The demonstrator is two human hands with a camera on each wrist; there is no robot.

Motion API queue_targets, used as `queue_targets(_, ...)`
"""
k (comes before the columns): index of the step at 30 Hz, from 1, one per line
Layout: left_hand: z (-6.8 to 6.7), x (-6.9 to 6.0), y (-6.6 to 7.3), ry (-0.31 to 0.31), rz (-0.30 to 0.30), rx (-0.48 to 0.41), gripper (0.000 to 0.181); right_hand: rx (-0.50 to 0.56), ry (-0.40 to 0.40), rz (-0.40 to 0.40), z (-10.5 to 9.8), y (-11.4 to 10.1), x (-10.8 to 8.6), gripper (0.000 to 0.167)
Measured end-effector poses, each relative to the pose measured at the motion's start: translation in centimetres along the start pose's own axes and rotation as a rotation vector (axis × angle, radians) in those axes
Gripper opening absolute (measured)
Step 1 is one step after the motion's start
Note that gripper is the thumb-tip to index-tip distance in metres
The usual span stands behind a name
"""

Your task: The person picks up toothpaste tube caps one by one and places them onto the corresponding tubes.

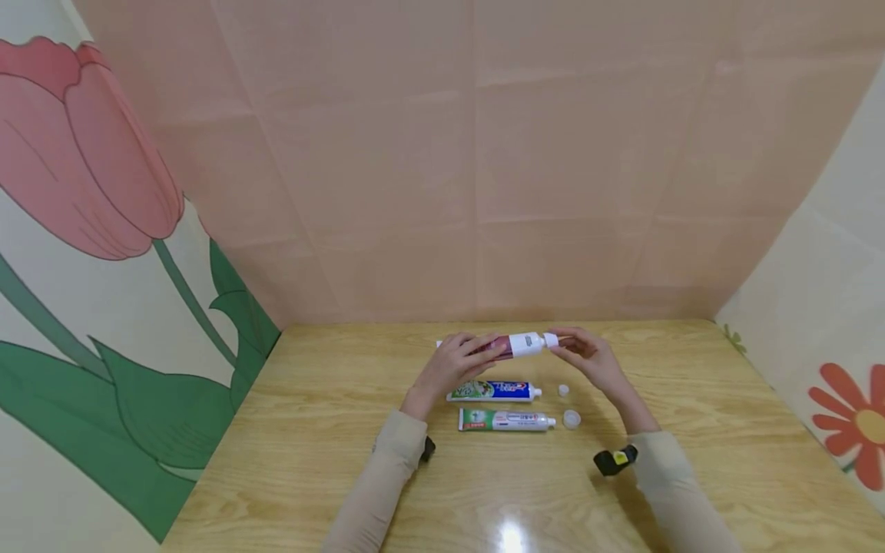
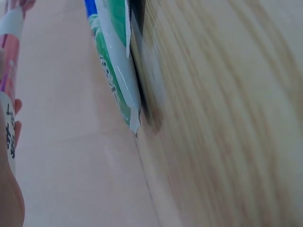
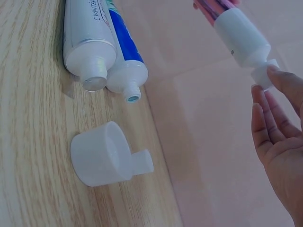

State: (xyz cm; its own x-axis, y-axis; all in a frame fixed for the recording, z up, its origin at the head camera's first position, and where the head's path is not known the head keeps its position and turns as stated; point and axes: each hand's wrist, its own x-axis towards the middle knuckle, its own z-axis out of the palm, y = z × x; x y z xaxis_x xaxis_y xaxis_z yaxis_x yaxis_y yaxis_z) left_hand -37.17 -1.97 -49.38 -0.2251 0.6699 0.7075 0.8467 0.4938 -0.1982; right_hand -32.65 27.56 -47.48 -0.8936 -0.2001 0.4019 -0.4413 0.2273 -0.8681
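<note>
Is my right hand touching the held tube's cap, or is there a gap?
Touching. The right wrist view shows it: the right hand pinches the cap at the end of the tube.

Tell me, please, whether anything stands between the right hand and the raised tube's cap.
Nothing visible does: the right hand pinches the cap directly, while the left hand holds the raised tube. The blue tube and white tube lie on the table, out of the way.
</note>
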Motion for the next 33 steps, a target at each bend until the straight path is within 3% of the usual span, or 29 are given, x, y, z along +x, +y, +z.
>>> queue_targets(12, -0.1, -0.7, 0.2, -0.009, 0.007, -0.042, 0.047, -0.038, -0.026, -0.001, 0.4, 1.6, -0.3, 0.036)
queue_targets(18, -0.2, -0.2, -0.2, 0.003, 0.016, -0.05, 0.046, -0.065, -0.026, 0.033, 0.2, -0.1, 0.1, 0.034)
queue_targets(23, -0.5, -0.2, -0.3, -0.025, 0.027, -0.045, 0.039, -0.079, -0.04, 0.042, 0.3, -1.4, -0.1, 0.035)
queue_targets(33, -1.0, -0.1, -0.3, -0.037, 0.048, -0.031, 0.048, -0.161, -0.045, 0.062, 0.0, 0.9, -0.1, 0.03)
